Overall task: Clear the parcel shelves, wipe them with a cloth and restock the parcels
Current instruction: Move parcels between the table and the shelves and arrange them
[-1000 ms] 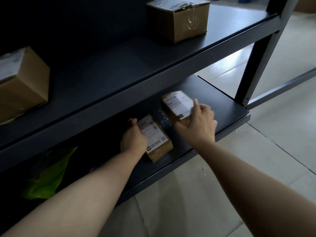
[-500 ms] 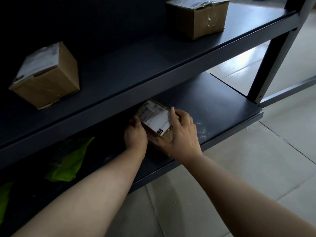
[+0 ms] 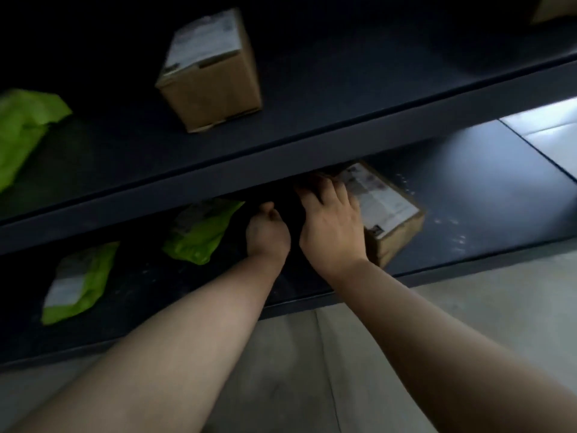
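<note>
Parcels set down on lower shelf [image 3: 484,195].
The stacked parcels [image 3: 387,214], half lifted 0.5 s ago, now lie flat. The right hand [image 3: 331,226] rests spread across them, and the left hand [image 3: 267,235] is curled alongside; whether it holds anything cannot be told.

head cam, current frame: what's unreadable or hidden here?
All head view.
- Left hand: fingers lost in shadow under the dark metal upper shelf; grip unknown.
- Right hand: fingertips hidden by that shelf's lip, over the brown cardboard parcel.
- Its white label: motion-blurred, unreadable.
- Lime-green plastic mailer, upper shelf: cut by left edge.
- Tan box, top right: mostly out of frame.
</note>
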